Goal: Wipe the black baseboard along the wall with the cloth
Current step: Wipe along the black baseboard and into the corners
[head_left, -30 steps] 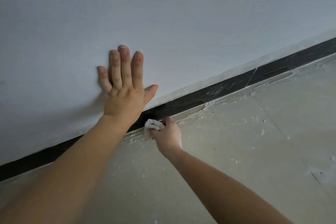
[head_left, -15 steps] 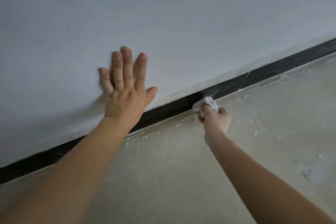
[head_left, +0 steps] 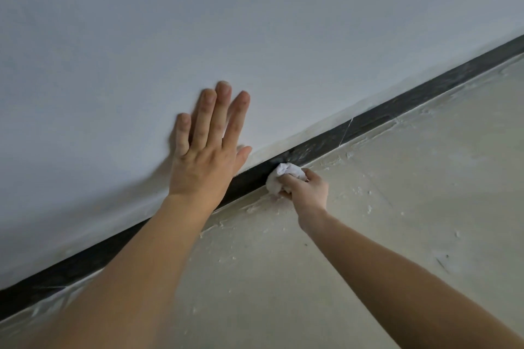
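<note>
A narrow black baseboard (head_left: 397,110) runs as a long flat strip on a diagonal, from the lower left up to the right edge, along the foot of a matte, pale grey-white painted wall (head_left: 255,22); below it lies a smooth cream floor (head_left: 397,207), its edge against the strip rough with lumpy white plaster crumbs and smears (head_left: 334,161); a thin white joint line (head_left: 347,130) crosses the strip at a slant to the right of the hands; the strip's surface looks dusty and streaked grey just right of the cloth, darker and plainer to its left. The left hand (head_left: 204,156) lies flat and released against the wall, palm down, its four fingers straight and close together pointing up the wall, the thumb spread out to the side above the strip; the heel of the hand and wrist cover part of the strip from this view. The right hand (head_left: 307,188) is curled round a small crumpled white cloth (head_left: 279,177), a soft wrinkled wad bulging out past the fingers; the wad touches the lower edge of the strip, right where it meets the floor, just beside the left wrist; both bare forearms reach in from the bottom edge.
</note>
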A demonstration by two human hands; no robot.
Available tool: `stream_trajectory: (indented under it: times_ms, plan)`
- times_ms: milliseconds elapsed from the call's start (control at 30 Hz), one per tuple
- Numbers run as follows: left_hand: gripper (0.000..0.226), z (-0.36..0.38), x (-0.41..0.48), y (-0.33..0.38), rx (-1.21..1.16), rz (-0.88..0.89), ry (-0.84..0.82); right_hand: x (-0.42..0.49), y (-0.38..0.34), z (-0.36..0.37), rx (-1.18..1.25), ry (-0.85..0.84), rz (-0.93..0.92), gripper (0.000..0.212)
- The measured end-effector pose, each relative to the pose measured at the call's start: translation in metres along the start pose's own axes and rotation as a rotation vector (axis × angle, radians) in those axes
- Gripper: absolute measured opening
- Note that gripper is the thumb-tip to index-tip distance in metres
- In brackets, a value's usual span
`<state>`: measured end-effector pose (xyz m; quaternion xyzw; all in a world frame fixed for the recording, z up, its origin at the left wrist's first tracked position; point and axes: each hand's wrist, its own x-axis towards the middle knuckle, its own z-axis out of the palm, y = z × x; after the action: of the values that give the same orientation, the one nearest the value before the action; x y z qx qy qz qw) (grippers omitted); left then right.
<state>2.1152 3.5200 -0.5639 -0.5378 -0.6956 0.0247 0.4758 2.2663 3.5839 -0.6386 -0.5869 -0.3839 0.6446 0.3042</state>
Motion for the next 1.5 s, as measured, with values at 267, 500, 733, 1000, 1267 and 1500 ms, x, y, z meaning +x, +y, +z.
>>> stream_trajectory:
  times_ms: [267,500,733,1000,1267,1500]
  plan:
    - [0.089,-0.001,-0.001,0.0,-0.003,0.005,-0.01,0.036,-0.025,-0.039,0.219,0.168,0.064,0.021]
    - [0.089,0.004,-0.001,0.001,0.018,-0.01,0.022,0.006,-0.024,-0.034,-0.105,0.02,-0.07,0.014]
    - [0.088,0.004,-0.001,0.004,0.055,-0.013,0.019,-0.005,-0.01,-0.003,-0.4,-0.078,-0.322,0.027]
    - [0.089,0.006,-0.001,0.004,0.062,-0.018,0.034,0.038,-0.043,-0.051,-0.472,0.111,-0.315,0.021]
    - [0.089,0.007,-0.001,0.005,0.035,-0.027,0.041,0.021,-0.04,-0.055,-0.447,0.057,-0.178,0.015]
    - [0.089,0.006,-0.002,0.007,0.04,-0.03,0.033,0.016,-0.042,-0.031,-0.413,0.025,-0.264,0.021]
